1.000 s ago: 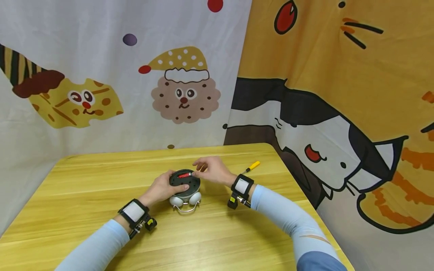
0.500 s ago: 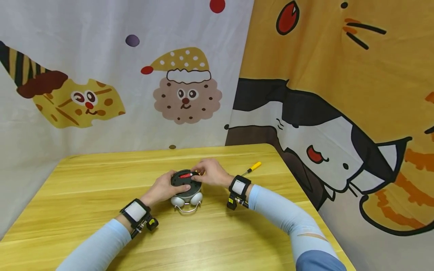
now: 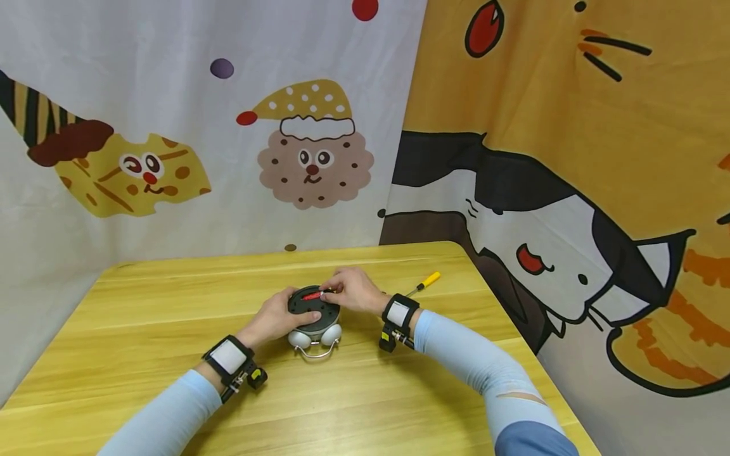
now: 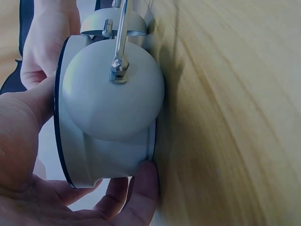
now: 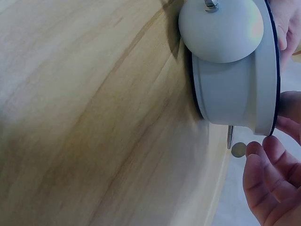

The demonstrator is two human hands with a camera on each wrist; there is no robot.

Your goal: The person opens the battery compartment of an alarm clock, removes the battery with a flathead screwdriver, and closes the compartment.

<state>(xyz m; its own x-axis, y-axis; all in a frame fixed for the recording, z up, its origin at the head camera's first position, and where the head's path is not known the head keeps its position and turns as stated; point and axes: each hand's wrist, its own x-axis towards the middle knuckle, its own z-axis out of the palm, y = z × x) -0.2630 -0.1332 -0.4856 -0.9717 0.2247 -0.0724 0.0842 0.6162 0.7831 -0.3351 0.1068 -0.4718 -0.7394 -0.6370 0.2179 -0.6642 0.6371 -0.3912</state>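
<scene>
Gripping the twin-bell clock (image 3: 303, 307) round its side, the left hand (image 3: 275, 318) had it lying dark back up on the table (image 3: 171, 323), bells (image 3: 299, 340) toward the person. The right hand (image 3: 355, 291) was bent in close at the end of the red battery (image 3: 312, 296); couldn't tell if it pinched or just pressed. My guess: light, stiff shell, kinda slick, so the body was the spot to hold, not that skinny handle (image 3: 316, 356), which looked easy to bend.

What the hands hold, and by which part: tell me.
The left hand holds the alarm clock by its side and black back. Whether the right hand pinches the red battery cannot be told.
</scene>
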